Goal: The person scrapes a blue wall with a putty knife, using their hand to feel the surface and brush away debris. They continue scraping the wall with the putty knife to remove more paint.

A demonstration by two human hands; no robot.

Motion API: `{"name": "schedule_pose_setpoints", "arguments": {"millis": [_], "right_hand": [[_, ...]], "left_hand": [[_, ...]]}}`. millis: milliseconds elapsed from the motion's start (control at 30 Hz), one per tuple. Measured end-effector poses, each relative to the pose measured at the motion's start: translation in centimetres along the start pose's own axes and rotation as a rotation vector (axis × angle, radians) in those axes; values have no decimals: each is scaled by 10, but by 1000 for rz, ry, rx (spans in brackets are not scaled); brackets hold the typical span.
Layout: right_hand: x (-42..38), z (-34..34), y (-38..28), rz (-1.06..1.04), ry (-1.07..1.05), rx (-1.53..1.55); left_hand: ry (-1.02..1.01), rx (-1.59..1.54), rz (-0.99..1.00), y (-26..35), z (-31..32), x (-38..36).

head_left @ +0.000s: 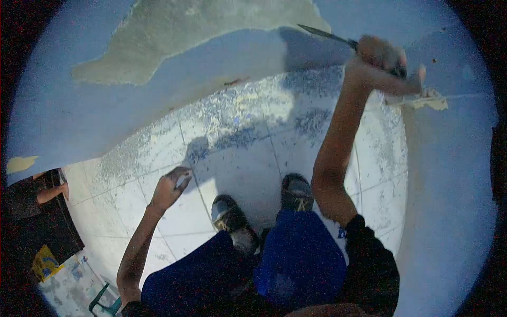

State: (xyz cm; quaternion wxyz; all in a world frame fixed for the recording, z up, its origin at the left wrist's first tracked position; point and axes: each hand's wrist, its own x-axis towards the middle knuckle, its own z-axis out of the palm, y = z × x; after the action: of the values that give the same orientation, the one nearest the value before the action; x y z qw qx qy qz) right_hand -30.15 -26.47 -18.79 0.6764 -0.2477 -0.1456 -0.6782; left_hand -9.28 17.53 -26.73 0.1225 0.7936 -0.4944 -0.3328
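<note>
Right hand (381, 63), one scraper (326, 35)

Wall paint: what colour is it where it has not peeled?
Light blue, on the wall, seen in the head view.

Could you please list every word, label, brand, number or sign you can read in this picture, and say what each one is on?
None can be read.
Shoes: pale marks on the toes, too blurred to read.
Yellow packet at the lower left: a blue print, too small to read.
Scraper in the right hand, the blue wall and the tiled floor: no text visible.
</note>
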Motion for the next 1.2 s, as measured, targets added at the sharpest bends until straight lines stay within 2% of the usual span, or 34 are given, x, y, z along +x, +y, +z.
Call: {"name": "schedule_pose_setpoints", "arguments": {"millis": [33,100,200,300,400,500,533,633,667,767,900,933,1033,1167,1200], "right_hand": [[-2,7,-5,-73,-77,7],[-11,22,-19,-149,-133,-299],[-2,2,11,-123,-174,-242],[-6,17,-12,-216,-189,-177],[-1,2,11,-49,-143,-114],[-6,12,-7,-68,-128,75],[-10,23,-15,-126,-130,-135],[-5,6,15,-109,-180,-183],[-2,5,3,-43,-135,-136],[-10,33,-19,-181,-241,-319],[2,9,3,-73,79,-28],[-3,16,-11,-76,-11,-265],[-6,13,-12,-148,-10,-184],[-2,2,-10,-125,-251,-267],[-10,16,-15,-145,-182,-213]], "left_hand": [[-2,17,6,-1,-1,0],[25,16,34,-8,2,-2],[11,3,30,-7,4,-1],[-7,7,6,-4,0,-4],[-6,2,-3,-7,1,-1],[5,4,11,-6,3,-1],[5,5,7,-5,2,-2],[0,24,12,-8,3,-2],[5,30,15,-9,4,-1],[-9,17,1,-9,4,-1],[2,9,12,-8,4,-1],[5,9,13,-9,4,-1],[3,0,-17,-11,1,-4],[-1,2,12,-9,3,-2],[1,-4,8,-9,3,-3]]}}
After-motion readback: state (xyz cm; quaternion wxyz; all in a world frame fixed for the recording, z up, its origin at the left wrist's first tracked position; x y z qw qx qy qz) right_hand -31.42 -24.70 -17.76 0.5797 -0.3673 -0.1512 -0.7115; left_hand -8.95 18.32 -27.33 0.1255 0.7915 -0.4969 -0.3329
